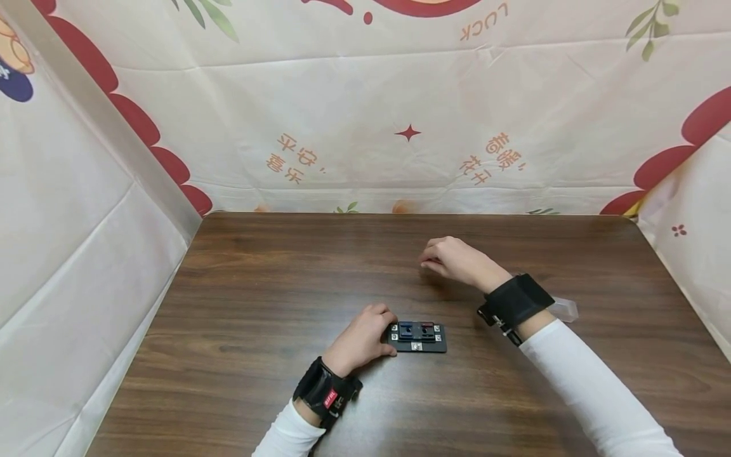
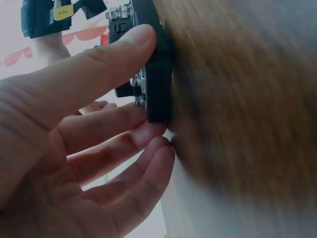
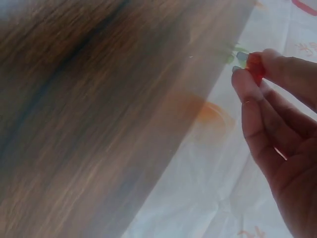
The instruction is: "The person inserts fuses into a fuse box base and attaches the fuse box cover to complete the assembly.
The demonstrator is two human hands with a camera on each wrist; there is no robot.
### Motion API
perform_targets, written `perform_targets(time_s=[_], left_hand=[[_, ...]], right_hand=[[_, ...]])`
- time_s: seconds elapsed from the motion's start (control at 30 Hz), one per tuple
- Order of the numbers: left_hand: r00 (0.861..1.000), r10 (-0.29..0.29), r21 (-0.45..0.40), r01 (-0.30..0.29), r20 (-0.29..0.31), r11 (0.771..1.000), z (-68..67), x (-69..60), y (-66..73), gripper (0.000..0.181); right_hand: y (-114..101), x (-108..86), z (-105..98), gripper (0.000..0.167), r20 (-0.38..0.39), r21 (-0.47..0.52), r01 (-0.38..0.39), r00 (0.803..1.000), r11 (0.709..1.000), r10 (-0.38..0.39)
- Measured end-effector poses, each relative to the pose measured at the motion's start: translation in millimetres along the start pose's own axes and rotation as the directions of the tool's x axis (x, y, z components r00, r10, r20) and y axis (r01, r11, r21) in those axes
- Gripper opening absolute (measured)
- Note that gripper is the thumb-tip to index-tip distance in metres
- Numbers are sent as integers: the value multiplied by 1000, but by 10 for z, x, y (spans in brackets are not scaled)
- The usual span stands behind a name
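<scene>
A small black fuse block (image 1: 431, 348) with metal terminal screws lies flat on the table, a blue part and a red part along its middle. My left hand (image 1: 362, 339) grips it at its left end; in the left wrist view the thumb lies along one edge of the block (image 2: 159, 84) and fingertips touch another. Higher up and to the right, my right hand (image 1: 457, 260) is away from the block. Its thumb and index finger pinch a red blade fuse (image 3: 255, 67) with two metal prongs, which the head view does not show clearly.
A clear plastic container (image 1: 564, 310) sits on the table, partly hidden behind the right wrist. Printed white cloth (image 1: 365, 101) hangs along the back and sides of the brown wooden table (image 1: 257, 285).
</scene>
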State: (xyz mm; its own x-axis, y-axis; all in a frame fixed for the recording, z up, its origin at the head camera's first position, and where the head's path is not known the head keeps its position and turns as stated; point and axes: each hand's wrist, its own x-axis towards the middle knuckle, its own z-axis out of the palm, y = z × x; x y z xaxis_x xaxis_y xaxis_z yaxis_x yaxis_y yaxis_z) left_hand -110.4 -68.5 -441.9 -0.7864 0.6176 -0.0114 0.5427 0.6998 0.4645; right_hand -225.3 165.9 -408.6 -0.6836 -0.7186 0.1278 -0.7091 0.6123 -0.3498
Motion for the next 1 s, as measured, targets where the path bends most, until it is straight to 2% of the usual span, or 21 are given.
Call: perform_targets(time_s=[0.5, 0.7, 1.0], left_hand=[[1000, 8, 11, -8, -5, 1000, -17, -12, 25, 46], [1000, -4, 17, 4, 1, 1000, -5, -10, 25, 46], [1000, 14, 43, -14, -12, 999, 19, -18, 24, 46]], right_hand=[[-157, -224, -63, 7, -2, 46, -49, 999, 998, 49], [-211, -301, -33, 5, -2, 46, -37, 999, 998, 37], [-308, -404, 0, 5, -16, 37, -28, 999, 999, 29]])
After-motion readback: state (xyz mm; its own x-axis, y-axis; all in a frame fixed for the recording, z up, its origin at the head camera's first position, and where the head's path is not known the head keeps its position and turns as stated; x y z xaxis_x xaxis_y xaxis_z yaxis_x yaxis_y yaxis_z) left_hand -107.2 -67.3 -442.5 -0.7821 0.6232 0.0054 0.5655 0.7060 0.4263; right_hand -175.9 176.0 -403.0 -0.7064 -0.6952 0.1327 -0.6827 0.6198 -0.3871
